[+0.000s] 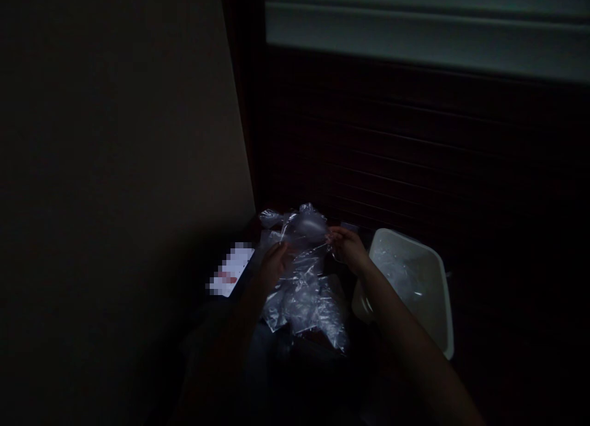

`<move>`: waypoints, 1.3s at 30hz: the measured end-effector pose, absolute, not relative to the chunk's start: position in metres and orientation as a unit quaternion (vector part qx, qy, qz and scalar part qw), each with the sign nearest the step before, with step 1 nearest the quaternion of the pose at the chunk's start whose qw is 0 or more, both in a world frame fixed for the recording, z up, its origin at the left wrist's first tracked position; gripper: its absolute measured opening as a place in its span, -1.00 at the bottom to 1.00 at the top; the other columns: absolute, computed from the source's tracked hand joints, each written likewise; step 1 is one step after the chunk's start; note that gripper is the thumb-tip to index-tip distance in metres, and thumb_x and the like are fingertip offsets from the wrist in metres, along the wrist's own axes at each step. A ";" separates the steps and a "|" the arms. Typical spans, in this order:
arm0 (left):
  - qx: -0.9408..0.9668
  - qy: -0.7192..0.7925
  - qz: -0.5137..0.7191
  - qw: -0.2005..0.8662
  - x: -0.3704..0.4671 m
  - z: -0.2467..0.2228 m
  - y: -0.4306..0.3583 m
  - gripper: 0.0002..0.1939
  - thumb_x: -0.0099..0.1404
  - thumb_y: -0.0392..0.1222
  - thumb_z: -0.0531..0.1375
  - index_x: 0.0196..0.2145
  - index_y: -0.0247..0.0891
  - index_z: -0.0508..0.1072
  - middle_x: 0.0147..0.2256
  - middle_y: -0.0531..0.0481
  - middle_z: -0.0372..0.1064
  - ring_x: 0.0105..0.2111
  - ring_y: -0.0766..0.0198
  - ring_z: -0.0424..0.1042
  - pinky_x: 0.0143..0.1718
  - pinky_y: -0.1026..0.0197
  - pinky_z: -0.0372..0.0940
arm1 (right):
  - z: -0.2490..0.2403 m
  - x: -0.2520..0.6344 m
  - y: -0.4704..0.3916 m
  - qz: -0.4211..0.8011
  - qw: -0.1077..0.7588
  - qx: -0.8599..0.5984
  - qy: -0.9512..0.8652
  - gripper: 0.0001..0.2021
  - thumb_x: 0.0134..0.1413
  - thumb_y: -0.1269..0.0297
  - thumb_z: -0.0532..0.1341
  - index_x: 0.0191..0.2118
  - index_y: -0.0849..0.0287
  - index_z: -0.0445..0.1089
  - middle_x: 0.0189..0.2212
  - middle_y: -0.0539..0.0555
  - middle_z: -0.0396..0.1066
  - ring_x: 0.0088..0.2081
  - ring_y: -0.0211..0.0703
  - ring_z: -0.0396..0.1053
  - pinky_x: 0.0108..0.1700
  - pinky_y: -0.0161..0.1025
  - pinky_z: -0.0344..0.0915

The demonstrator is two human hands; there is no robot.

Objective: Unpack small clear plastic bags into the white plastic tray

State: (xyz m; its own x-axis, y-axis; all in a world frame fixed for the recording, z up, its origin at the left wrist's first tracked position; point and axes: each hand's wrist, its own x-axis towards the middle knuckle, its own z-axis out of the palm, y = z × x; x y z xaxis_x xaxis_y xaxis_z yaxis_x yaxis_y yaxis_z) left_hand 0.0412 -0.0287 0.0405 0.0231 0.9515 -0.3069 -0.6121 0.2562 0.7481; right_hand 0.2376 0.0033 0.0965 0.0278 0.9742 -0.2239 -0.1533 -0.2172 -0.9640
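Observation:
In the dim light, a clear plastic bag (306, 228) is stretched between my two hands. My left hand (275, 263) pinches its near left side. At its right end, the fingers of my right hand (343, 243) are closed on the plastic. A whitish rounded shape shows in or behind the bag; I cannot tell which. Below my hands lies a heap of crinkled clear plastic bags (302, 303), with more crumpled plastic (271, 217) at the far left of the heap. Darkness hides the finer detail of the fingers.
A white plastic bin (440, 291) stands at the right, with clear plastic inside it. Left of the heap is a bright, blurred-out screen (233, 269). A plain wall (138, 137) rises on the left, and dark slatted panelling (391, 143) stands behind.

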 end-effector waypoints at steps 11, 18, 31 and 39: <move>0.280 0.432 0.520 0.682 0.043 0.034 -0.031 -0.78 0.00 -0.13 0.31 -0.39 -0.26 0.44 -0.32 -0.09 0.43 -0.36 0.16 0.44 -0.27 0.12 0.33 | 0.097 0.234 0.001 0.588 0.447 -0.531 -0.416 -0.60 -0.35 0.09 0.35 -0.29 0.15 0.36 -0.47 -0.01 0.41 -0.49 -0.29 0.33 -0.45 -0.33 0.22; 0.316 0.416 0.502 0.689 0.044 0.038 -0.033 -0.72 0.00 -0.13 0.31 -0.32 -0.26 0.40 -0.34 -0.04 0.39 -0.35 0.22 0.42 -0.30 0.18 0.33 | 0.085 0.239 0.008 0.537 0.507 -0.523 -0.427 -0.56 -0.39 -0.08 0.33 -0.45 0.18 0.31 -0.58 -0.04 0.33 -0.56 -0.29 0.27 -0.48 -0.30 0.24; 0.309 0.435 0.543 0.649 0.043 0.026 -0.027 -0.70 0.02 -0.04 0.27 -0.36 -0.26 0.33 -0.43 0.06 0.30 -0.54 0.35 0.36 -0.47 0.25 0.28 | 0.086 0.238 0.007 0.494 0.503 -0.526 -0.475 -0.65 -0.18 -0.06 0.21 -0.40 0.12 0.23 -0.67 -0.10 0.25 -0.65 -0.31 0.21 -0.59 -0.33 0.19; 0.363 0.501 0.517 0.591 0.040 0.037 -0.028 -0.74 0.09 -0.02 0.21 -0.38 -0.29 0.36 -0.38 -0.04 0.39 -0.72 0.52 0.07 -0.69 0.31 -0.08 | 0.084 0.240 0.009 0.473 0.487 -0.541 -0.496 -0.62 -0.18 -0.09 0.20 -0.36 0.13 0.25 -0.55 -0.05 0.32 -0.62 -0.28 0.26 -0.67 -0.36 0.13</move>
